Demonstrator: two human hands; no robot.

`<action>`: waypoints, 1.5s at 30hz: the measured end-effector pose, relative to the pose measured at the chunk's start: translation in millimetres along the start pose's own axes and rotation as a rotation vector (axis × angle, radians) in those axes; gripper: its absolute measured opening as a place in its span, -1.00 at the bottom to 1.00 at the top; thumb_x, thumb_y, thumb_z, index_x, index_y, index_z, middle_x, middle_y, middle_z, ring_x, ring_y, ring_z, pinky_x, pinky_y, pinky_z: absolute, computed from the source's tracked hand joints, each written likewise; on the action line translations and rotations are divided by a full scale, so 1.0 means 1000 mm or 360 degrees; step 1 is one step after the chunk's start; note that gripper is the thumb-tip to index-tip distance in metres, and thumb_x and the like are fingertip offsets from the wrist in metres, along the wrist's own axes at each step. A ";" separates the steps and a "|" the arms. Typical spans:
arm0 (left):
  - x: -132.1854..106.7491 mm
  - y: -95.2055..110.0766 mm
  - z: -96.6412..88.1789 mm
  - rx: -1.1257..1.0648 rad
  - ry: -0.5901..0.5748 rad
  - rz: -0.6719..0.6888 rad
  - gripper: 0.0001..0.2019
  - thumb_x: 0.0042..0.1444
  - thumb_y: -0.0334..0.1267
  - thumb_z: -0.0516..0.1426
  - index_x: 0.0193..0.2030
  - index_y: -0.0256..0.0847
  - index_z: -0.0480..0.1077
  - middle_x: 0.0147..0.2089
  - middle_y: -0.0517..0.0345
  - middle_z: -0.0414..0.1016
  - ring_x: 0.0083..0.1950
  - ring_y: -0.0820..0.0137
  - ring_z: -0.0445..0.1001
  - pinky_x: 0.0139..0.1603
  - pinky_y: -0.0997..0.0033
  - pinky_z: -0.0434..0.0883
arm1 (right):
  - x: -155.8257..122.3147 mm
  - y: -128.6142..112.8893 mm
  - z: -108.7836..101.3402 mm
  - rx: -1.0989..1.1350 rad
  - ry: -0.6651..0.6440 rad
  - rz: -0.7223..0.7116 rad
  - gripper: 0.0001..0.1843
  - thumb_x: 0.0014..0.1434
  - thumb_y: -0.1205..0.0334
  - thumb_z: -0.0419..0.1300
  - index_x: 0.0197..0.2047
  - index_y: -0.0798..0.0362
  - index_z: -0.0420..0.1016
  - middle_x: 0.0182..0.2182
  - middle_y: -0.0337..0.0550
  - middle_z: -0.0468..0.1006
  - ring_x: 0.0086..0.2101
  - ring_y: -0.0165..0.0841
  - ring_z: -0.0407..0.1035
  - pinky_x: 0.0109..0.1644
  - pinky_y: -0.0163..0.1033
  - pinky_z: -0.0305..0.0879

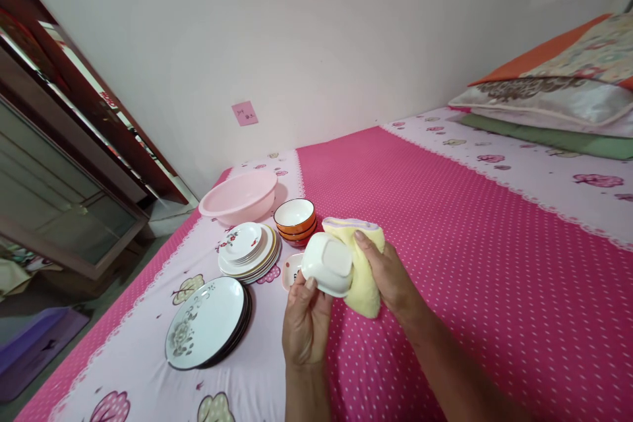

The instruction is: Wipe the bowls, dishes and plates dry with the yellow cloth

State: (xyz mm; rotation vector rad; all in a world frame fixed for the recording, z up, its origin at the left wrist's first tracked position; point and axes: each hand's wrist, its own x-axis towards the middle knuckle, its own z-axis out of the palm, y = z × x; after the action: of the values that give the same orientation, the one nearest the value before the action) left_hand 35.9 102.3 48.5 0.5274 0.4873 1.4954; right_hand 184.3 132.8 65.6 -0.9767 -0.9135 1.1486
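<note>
A small white squarish bowl [326, 262] is tilted with its underside towards me, held at its lower left rim by my left hand [307, 310]. My right hand [386, 270] grips a yellow cloth [363, 283] and presses it against the bowl's right side. Just behind the bowl, a small dish with a pink dot [291, 270] lies partly hidden on the bed. Beyond it stands a stack of orange bowls [295, 221] with white insides. Left of my hands are a stack of smaller white plates [242, 244] and a stack of large dark-rimmed plates [208, 323].
A pink basin [240, 196] sits on the bed near the wall. The bed [445, 244] has a pink dotted and floral cover. Pillows [548, 99] are piled at the right. Down on the left is a purple bin [42, 349], beside a glazed door [64, 191].
</note>
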 end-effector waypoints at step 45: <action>-0.008 -0.002 0.010 0.0385 -0.0270 -0.0177 -0.65 0.05 -0.28 0.39 0.01 -0.19 0.64 0.01 -0.06 0.71 0.09 0.08 0.63 0.23 0.07 0.47 | -0.002 -0.012 -0.010 -0.0287 -0.0010 -0.0044 -0.45 0.18 -0.32 0.22 -0.36 0.06 0.52 -0.56 -0.20 0.54 -0.53 -0.28 0.41 -0.47 -0.24 0.29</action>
State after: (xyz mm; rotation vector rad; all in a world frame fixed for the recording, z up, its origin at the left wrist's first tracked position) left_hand 43.0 93.8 54.8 0.7976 0.5583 1.2800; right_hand 196.9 128.1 73.6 -1.1030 -1.0462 1.0597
